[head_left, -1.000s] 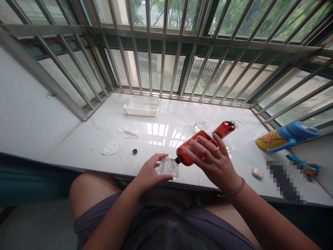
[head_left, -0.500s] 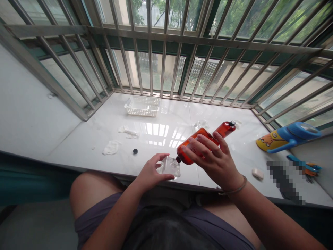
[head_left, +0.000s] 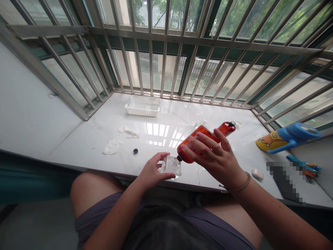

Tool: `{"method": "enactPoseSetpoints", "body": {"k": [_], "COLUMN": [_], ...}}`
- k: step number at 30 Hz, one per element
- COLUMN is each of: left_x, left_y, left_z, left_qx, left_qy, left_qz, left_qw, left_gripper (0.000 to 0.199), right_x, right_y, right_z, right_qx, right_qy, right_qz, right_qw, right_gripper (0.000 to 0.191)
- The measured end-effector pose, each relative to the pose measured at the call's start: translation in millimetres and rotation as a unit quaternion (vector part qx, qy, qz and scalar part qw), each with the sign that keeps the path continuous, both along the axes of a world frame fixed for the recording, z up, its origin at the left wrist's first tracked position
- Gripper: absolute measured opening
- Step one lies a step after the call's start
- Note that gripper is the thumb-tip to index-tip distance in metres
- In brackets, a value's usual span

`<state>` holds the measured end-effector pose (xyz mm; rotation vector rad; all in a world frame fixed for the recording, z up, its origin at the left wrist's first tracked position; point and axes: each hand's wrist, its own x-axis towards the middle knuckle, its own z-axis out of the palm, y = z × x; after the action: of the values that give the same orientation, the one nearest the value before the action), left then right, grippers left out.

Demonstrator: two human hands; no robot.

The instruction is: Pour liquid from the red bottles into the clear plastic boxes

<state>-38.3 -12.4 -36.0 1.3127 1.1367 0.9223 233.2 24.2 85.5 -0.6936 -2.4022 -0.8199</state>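
My left hand [head_left: 153, 171] curls its thumb and fingers round a small clear container [head_left: 174, 166] at the front edge of the counter. In my right hand [head_left: 220, 161] is an orange-red see-through bottle [head_left: 187, 152], tipped with its dark neck down towards the left. The neck is at the top of the clear container; whether they touch I cannot tell. Behind my right fingers lies or stands a second orange-red bottle [head_left: 228, 128] with a dark top, partly hidden. A small black cap [head_left: 135, 151] rests on the counter left of my left hand.
On the white counter [head_left: 85, 152] are crumpled white tissues [head_left: 111, 147], a white perforated basket [head_left: 142, 107], a blue-and-yellow drinking bottle [head_left: 287, 137] and a pale soap-like piece [head_left: 257, 174]. A blurred-out dark object [head_left: 284, 182] sits at right. Metal window bars [head_left: 166, 69] line the back.
The tipped bottle and my right hand have shifted very slightly, with the neck still at the clear container. My left hand keeps its grip almost in place.
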Motion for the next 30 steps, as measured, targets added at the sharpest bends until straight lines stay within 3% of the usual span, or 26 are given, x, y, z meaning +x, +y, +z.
{"method": "enactPoseSetpoints", "body": {"k": [16, 25, 30], "left_x": [6.7, 10.2, 11.8], "left_y": [2.5, 2.5, 1.9], "left_z": [-3.4, -8.2, -9.9], "left_qx": [0.001, -0.004, 0.0], "left_qy": [-0.028, -0.064, -0.071], "left_qz": [0.001, -0.003, -0.001], "left_qw": [1.0, 0.998, 0.997], "left_gripper": [0.08, 0.083, 0.083], "right_x": [-6.5, -8.0, -4.7], "right_y": [0.9, 2.7, 3.5], "right_z": [17.9, 19.7, 17.4], "right_qx": [0.031, 0.042, -0.033], "right_qy": [-0.027, -0.032, -0.003], "right_qz": [0.02, 0.026, 0.032], "right_qw": [0.999, 0.998, 0.999], "right_gripper": [0.044, 0.045, 0.064]}}
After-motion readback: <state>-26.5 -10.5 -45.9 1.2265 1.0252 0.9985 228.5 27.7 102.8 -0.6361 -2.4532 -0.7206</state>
